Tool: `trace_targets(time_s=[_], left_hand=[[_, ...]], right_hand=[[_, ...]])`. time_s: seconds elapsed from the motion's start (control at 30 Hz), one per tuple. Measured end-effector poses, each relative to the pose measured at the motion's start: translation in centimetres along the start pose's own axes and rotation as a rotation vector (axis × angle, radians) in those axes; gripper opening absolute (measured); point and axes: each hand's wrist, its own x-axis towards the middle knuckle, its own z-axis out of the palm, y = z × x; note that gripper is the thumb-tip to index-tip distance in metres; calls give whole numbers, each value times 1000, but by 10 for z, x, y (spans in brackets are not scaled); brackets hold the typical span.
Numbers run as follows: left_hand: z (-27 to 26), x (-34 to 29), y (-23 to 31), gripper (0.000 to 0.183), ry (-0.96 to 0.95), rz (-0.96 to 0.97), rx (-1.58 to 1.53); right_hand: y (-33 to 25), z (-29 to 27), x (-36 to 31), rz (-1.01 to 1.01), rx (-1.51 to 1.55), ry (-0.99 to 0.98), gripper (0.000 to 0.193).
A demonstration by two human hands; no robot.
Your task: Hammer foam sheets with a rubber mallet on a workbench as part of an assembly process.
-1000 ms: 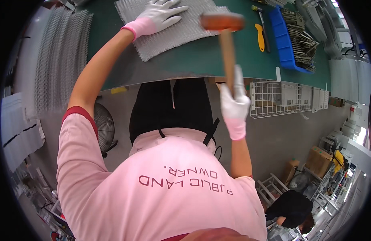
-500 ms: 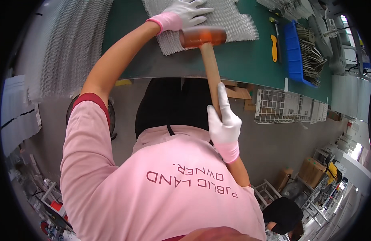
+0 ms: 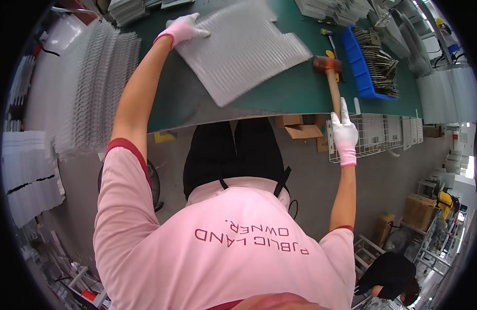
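Observation:
A silvery metal mesh sheet (image 3: 243, 51) with a stepped cutout in its right edge lies on the green tabletop. My left hand (image 3: 181, 29), gloved in white with a pink cuff, holds its upper left edge, thumb on top. In my gloved right hand (image 3: 345, 133) is the wooden handle of a mallet (image 3: 327, 64), forefinger stretched along the shaft. The mallet's orange-brown head is just right of the sheet, partly covering a yellow-handled tool (image 3: 330, 53). I cannot tell whether the head touches the table.
Tall stacks of mesh sheets (image 3: 96, 88) stand at the left. A blue bin (image 3: 356, 62) of thin metal pieces sits at the right, beside a hammer (image 3: 329, 35). More mesh is piled at the back. Below the table edge hangs a white wire basket (image 3: 370, 135); a person (image 3: 388, 274) is behind.
The mallet has moved from above the sheet to its right, carried by my right hand. My left hand has shifted to the sheet's left edge, and the sheet has turned and come nearer.

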Motion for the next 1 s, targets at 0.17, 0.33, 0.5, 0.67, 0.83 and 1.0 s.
trace_targets(time_s=[0.17, 0.33, 0.5, 0.67, 0.83, 1.0], left_hand=[[-12, -104, 53, 89, -246, -257, -3], [14, -228, 91, 92, -87, -474, -135], [51, -340, 112, 85, 173, -453, 92], [37, -347, 113, 68, 249, -627, -1171], [-51, -341, 130, 79, 423, -75, -1384], [-33, -326, 138, 64, 222, -363, -1040]], right_hand=[[-36, 5, -5, -231, 142, 349, 39], [-86, 28, -17, 406, 953, -517, 47], [-88, 51, -43, 426, 1321, -487, 63], [-84, 4, -55, 200, 1516, -548, 68], [-72, -80, -45, -154, 1676, -86, 67], [-77, -32, -47, 283, 1476, -351, 67]])
